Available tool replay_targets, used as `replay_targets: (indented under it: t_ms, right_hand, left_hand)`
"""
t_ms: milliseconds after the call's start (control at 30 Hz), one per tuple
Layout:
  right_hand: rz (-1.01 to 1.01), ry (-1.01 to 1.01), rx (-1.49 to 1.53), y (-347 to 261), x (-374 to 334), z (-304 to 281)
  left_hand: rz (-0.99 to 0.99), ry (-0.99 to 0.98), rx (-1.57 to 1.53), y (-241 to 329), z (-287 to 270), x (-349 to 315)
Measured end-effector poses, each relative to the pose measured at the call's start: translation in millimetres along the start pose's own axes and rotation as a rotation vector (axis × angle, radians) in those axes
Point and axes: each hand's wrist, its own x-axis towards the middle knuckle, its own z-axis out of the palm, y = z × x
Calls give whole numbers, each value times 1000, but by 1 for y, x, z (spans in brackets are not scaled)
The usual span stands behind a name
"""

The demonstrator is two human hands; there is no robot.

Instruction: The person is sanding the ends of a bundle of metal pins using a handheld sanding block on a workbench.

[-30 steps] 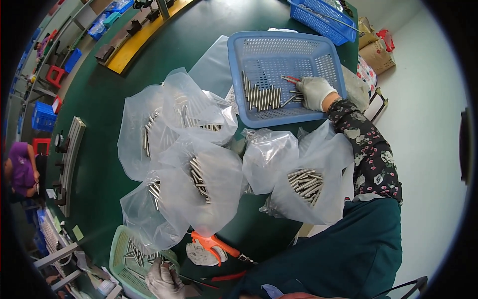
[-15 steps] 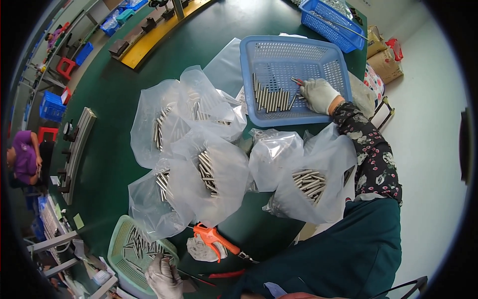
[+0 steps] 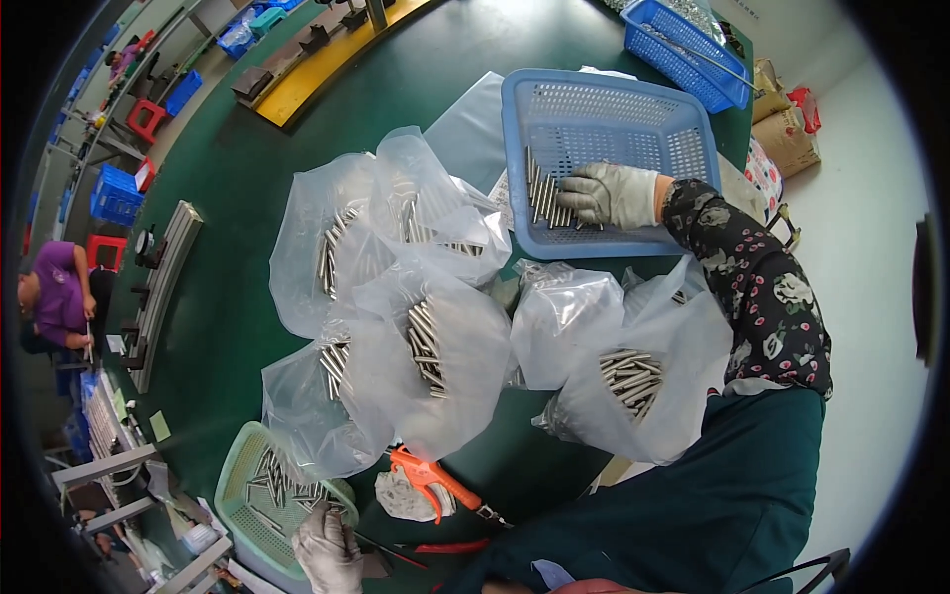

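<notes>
My right hand (image 3: 612, 194), in a grey-white glove, lies palm down inside a light blue mesh basket (image 3: 683, 148). Its fingers curl over a row of short metal pins (image 3: 539, 198) at the basket's left side. My left hand (image 3: 327, 549), also gloved, sits at the bottom edge beside a pale green basket (image 3: 237, 490) of loose pins. It is closed around a thin dark stick (image 3: 391, 552) that points right. Several clear plastic bags of pins (image 3: 426, 342) lie on the green table between the two hands.
Orange-handled pliers (image 3: 435, 483) and a crumpled glove (image 3: 401, 495) lie near the front edge. A second, darker blue basket (image 3: 683, 54) stands at the back right. A yellow rail (image 3: 327, 64) runs along the far side. Another person (image 3: 54, 297) works at far left.
My right hand has moved left from the basket's right side onto the row of pins and curled over them. My left hand stays by the green basket.
</notes>
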Motion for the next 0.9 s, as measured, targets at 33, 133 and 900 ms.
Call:
replay_targets:
  t_ms: [33,133,900]
  right_hand:
    - [15,5,38,1,1,0]
    - [32,-15,117,2,6,-9]
    - [128,-262,213,12,39,-29]
  left_hand:
    - [-1,-2,1,0,0,1]
    - [-10,-10,22,0,0,-1]
    - [45,-99,15,-4,4,3]
